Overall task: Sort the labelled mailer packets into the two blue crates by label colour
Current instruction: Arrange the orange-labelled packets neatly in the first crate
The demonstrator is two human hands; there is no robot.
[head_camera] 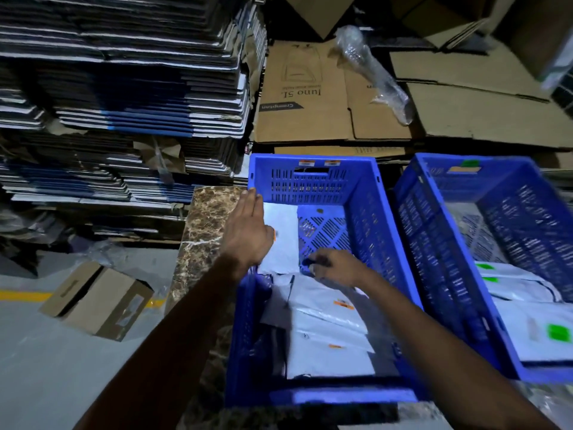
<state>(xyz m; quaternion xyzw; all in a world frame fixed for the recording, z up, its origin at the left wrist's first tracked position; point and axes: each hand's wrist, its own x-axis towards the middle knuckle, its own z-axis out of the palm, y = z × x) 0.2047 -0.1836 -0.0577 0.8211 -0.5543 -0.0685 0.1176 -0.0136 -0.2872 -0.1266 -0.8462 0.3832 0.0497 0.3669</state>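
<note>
Two blue crates stand side by side. The left crate (313, 161) has orange tags on its far wall and holds several white mailer packets (328, 318) with orange labels. A green tag marks the right crate (434, 218), which holds white packets with green labels (533, 333). My left hand (248, 231) lies flat, fingers straight, on a white packet (283, 243) at the far left of the left crate. Inside the same crate, my right hand (338, 268) has its fingers curled down at the far edge of the packet pile. Whether it grips a packet is unclear.
A tall stack of flattened dark cartons (124, 88) fills the left. Behind the crates lie flattened brown cardboard boxes (310, 97) and a bubble-wrap roll (372, 72). The crates rest on a brown marble slab (204, 231). A small open cardboard box (96, 299) sits on the grey floor.
</note>
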